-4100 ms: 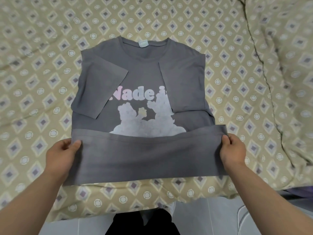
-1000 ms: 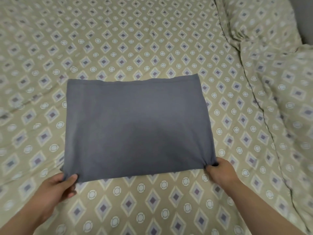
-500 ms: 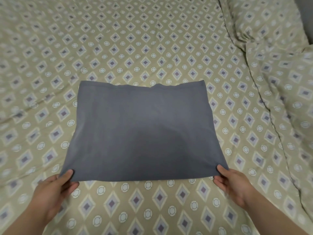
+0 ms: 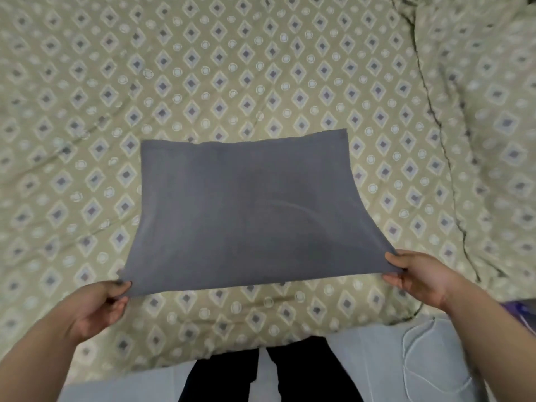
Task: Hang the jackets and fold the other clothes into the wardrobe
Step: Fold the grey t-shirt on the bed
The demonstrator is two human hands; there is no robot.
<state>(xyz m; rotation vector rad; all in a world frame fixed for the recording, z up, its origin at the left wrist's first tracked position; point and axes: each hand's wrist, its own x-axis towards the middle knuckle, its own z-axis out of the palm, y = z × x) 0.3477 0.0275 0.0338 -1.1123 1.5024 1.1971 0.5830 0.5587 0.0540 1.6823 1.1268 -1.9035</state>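
Folded grey garment [image 4: 246, 210], held by its two near corners on the bed.
The garment was a smooth, matte knit folded into a plain rectangle that flared wider toward the person. Its far edge lay flat on the quilted olive bedspread [image 4: 232, 68], which was printed with diamonds and rings. The left hand [image 4: 98, 306] pinched the near left corner with curled fingers, and the right hand [image 4: 420, 274] gripped the near right corner between thumb and fingers. A puffy duvet [image 4: 493, 140] in the same print lay at the right. Dark trouser legs [image 4: 226, 378] and a thin white cable [image 4: 412, 369] showed on the pale floor [image 4: 362, 367].
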